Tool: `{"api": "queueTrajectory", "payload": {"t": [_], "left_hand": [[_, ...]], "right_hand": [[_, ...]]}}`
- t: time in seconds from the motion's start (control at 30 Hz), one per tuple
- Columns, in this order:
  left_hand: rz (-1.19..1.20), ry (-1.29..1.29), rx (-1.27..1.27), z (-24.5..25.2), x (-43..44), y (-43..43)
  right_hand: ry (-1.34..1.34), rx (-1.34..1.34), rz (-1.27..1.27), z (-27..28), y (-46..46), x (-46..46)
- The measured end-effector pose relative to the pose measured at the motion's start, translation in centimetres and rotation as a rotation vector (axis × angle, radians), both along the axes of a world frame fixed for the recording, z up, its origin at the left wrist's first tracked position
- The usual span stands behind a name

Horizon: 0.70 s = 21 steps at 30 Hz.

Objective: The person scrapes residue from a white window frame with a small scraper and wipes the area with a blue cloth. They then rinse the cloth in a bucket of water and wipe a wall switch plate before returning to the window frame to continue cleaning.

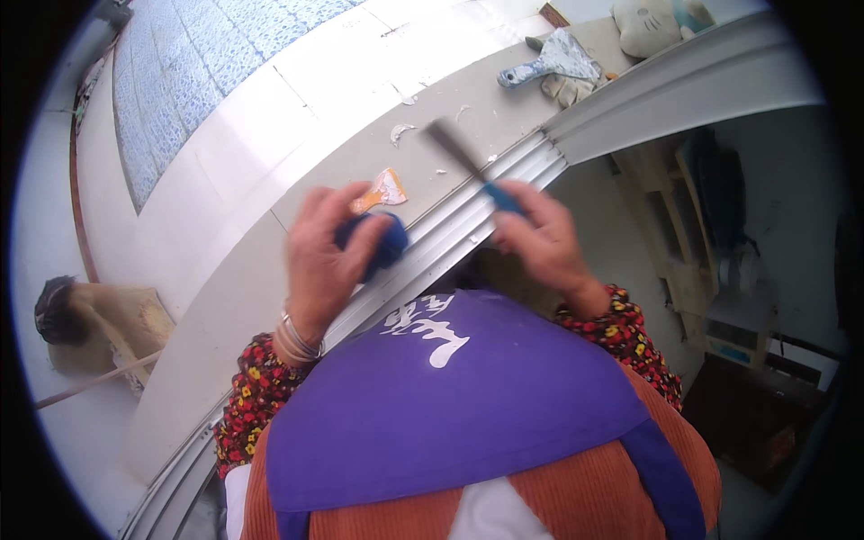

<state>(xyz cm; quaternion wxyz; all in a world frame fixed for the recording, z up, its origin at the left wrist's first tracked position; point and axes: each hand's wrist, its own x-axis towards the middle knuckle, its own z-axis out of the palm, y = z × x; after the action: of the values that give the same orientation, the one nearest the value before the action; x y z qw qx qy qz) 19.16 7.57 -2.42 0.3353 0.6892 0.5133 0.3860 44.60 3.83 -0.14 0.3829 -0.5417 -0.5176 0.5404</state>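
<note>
My left hand [331, 246] curls around a dark blue rounded object [391, 239], blurred and partly hidden by the fingers, above the inner edge of the window sill. In my right hand [543, 236] is the blue handle of a flat-bladed tool [455, 148], probably a scraper or putty knife. Its grey blade is blurred and points up and left over the sill. Just beyond my left fingertips lies an orange plastic scraper [388, 189], smeared with white filler. Beneath both hands runs the white metal track of a sliding window [439, 239].
On the grey sill [297, 182] lie white filler scraps [401, 133]. Farther right are a paint-crusted broad scraper [560, 61], a soiled glove [567, 91] and a plush toy [644, 27]. A window frame [682, 81] rises there. Wooden shelving [675, 223] stands in the room at right.
</note>
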Motion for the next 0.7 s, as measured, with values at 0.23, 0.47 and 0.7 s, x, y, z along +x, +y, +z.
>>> {"api": "queueTrajectory", "payload": {"t": [0.23,0.47,0.7], "left_hand": [[-0.296,0.73,0.313,-3.3,4.5,2.2],[-0.696,0.606,0.551,-7.0,8.3,2.3],[-0.738,0.669,0.549,-7.1,9.9,2.3]], "right_hand": [[0.173,-0.061,-0.372,-7.8,-2.4,7.0],[0.118,-0.092,-0.354,-7.9,-4.4,5.1],[0.116,-0.071,-0.358,-8.2,-4.1,6.1]]}}
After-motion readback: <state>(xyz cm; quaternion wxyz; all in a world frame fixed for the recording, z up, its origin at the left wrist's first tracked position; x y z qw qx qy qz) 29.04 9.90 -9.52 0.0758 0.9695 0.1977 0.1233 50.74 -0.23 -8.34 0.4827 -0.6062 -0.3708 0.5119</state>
